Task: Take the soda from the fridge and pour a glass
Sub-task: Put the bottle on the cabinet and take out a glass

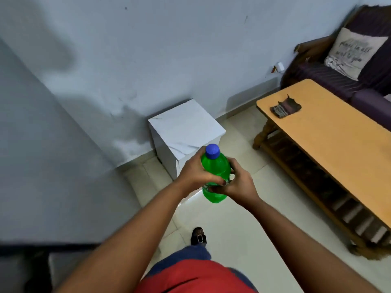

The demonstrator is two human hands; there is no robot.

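Note:
A green soda bottle [216,166] with a blue cap [212,151] is held upright in front of me, above the tiled floor. My left hand [195,173] wraps the bottle's left side. My right hand [237,183] grips its lower right side, fingers over the label area. The cap is on. No glass is in view. The grey surface at the left [42,166] may be the fridge; I cannot tell.
A white box-shaped stand [186,127] sits against the wall just beyond the bottle. A wooden coffee table [338,140] stands at the right with a small dark pouch [285,106] on it. Behind it is a purple sofa [338,77] with a cushion [353,53].

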